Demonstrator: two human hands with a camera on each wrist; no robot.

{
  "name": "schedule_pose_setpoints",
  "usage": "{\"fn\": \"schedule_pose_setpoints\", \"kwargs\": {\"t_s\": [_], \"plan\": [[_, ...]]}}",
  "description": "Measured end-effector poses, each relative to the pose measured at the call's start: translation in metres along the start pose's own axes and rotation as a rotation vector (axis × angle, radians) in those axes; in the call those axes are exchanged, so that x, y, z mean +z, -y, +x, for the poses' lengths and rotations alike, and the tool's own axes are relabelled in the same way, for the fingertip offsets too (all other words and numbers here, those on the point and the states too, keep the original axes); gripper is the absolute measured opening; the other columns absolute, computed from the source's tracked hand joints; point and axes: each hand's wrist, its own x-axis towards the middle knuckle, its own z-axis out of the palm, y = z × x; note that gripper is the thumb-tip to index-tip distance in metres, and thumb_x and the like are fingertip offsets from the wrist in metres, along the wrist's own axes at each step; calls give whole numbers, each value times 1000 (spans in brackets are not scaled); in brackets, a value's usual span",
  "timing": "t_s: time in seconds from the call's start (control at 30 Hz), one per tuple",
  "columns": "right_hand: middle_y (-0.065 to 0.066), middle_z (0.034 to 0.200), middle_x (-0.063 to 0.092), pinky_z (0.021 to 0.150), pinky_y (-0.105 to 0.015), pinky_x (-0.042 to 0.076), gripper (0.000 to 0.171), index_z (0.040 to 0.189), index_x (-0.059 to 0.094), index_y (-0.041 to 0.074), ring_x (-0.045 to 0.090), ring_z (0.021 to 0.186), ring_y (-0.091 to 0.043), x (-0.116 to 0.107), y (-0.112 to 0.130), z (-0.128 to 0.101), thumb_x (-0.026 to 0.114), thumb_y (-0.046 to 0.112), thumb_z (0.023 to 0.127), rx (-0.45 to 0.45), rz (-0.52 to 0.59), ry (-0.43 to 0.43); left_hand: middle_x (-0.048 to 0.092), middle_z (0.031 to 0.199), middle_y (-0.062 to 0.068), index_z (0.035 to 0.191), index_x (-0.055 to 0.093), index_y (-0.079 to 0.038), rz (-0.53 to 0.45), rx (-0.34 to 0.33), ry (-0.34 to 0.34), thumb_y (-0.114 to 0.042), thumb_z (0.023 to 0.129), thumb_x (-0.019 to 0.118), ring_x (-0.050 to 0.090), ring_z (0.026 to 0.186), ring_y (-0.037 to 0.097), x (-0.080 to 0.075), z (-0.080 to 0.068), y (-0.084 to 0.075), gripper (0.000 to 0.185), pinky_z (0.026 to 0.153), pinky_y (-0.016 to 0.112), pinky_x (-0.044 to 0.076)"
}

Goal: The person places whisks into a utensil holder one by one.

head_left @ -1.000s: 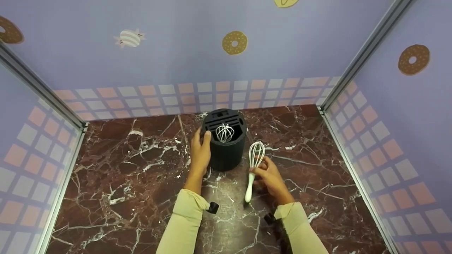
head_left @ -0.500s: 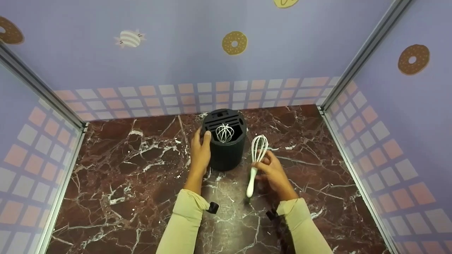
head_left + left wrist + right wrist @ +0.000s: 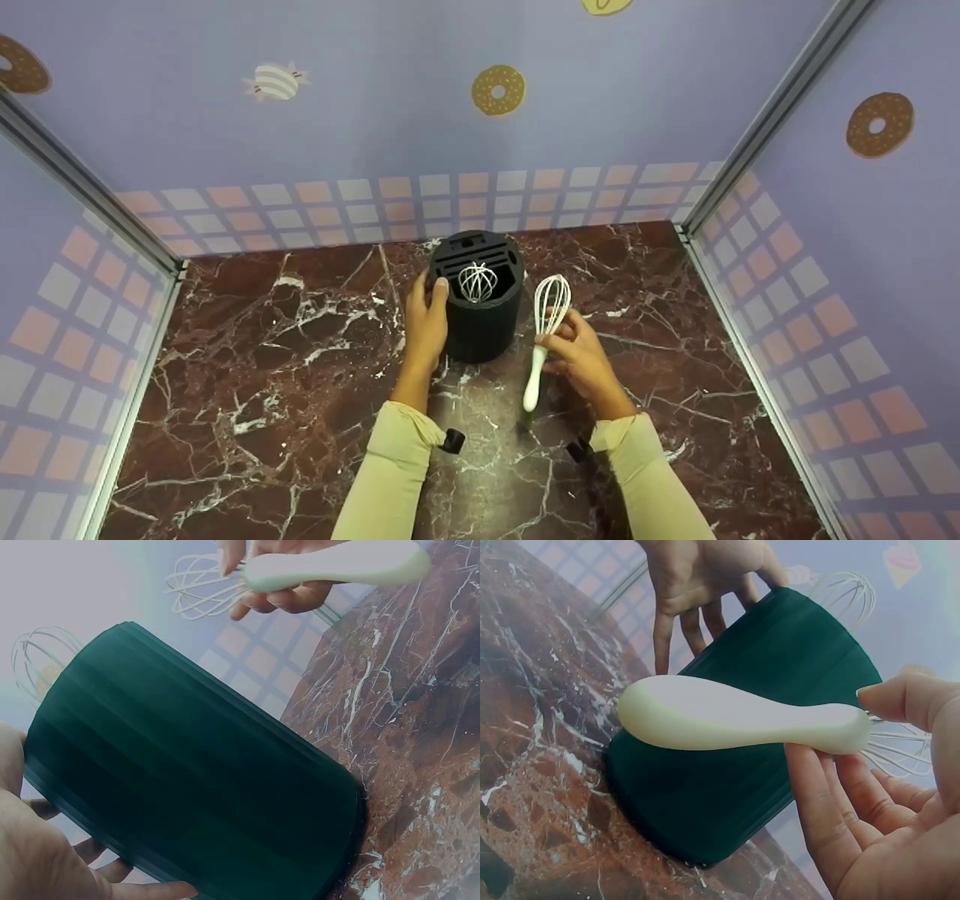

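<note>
Right hand (image 3: 581, 358): grip pinches white whisk (image 3: 535, 373) at handle's neck, above table (image 3: 300, 420) | whisk: just right of black holder (image 3: 484, 330), long axis tilted, wires away from person, handle toward | left hand (image 3: 426, 326): fingers extended, against holder's left side

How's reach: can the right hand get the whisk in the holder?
Probably not now: the right hand holds the white-handled whisk. Otherwise the way looks free: the other whisk pokes out of the holder, the left hand at the side.
</note>
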Motion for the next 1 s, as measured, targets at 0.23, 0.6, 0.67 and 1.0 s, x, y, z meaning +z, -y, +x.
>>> {"fn": "schedule_pose_setpoints", "kwargs": {"t_s": [0.23,0.6,0.67,1.0], "plan": [[-6,97,63,50,-32,57,60,139,45,2,66,75,-17,4,12,0,72,0,85,-30,49,-25,43,155,19,156,43,-19,3,6,1,-44,105,49,40,145,37,0,1,0,58,119,54,32],[-6,96,64,49,-31,55,59,140,45,5,66,73,-16,9,29,0,72,0,88,-80,101,-86,46,153,18,154,46,-16,-12,31,-11,-42,105,51,43,143,35,0,0,-1,55,119,52,33],[-6,97,65,49,-30,55,59,140,46,5,66,74,-16,10,31,1,72,0,88,-94,104,-95,46,153,18,154,45,-16,-8,34,-9,-42,106,50,42,143,36,0,1,-1,56,119,52,33],[-5,96,64,47,-28,53,52,135,48,5,65,74,-15,15,43,3,73,2,89,-180,106,-124,41,156,19,156,42,-18,7,3,7,-47,105,49,39,145,37,-1,0,-1,59,119,54,32]]}}
